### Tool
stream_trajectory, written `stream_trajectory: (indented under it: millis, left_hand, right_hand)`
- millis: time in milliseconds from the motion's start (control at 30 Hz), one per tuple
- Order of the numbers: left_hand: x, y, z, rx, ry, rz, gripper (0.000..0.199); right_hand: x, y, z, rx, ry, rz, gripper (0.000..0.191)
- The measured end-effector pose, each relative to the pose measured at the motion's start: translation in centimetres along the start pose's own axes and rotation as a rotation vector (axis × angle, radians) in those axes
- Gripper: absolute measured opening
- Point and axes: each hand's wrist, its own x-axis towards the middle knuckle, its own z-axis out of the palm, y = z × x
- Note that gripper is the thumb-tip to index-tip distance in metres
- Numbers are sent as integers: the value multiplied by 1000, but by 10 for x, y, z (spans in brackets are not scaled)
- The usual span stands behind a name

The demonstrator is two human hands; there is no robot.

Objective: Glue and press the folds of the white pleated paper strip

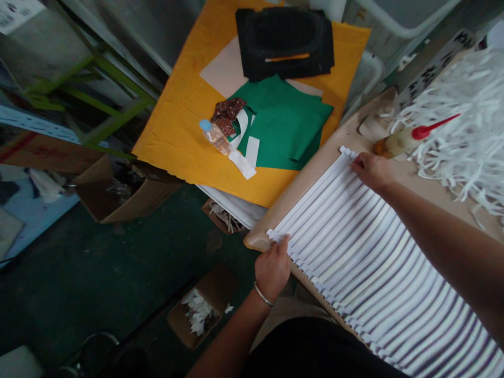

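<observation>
White paper strips [354, 252] lie side by side across a tan board [354, 137], their ends at its two long edges — the left hand [273, 268] pinches the near ends, the right hand [372, 170] holds the far ends narrowly.

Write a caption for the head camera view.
Left hand and right hand at the ends of white strips lying across a beige board.

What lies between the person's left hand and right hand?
The head view shows parallel white strips lying side by side across that stretch, from the left hand to the right hand.
</observation>
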Motion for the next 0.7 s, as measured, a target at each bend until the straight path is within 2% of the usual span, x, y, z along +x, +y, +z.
stream_trajectory:
  millis: [100,200,333,400,533,633,700]
  left_hand:
    - [0,0,1,4,4,2,52]
    - [-1,0,1,-13,16,-5,51]
    - [2,-3,4,-182,60,-28,48]
    - [4,-6,7,-376,102,-49,43]
    - [5,-10,12,-775,240,-150,30]
    - [1,-11,9,-887,313,-184,25]
    - [-3,-9,5,-887,319,-178,24]
  right_hand:
    - [1,-4,2,-25,2,21,21]
    - [-4,-11,1,-24,59,45,21]
    - [-24,-6,-4,27,143,76,26]
    - [-37,13,-7,49,159,137,30]
    - [-49,74,-15,100,250,374,33]
    - [-35,111,-21,140,314,436,38]
    - [-18,124,-22,159,313,414,46]
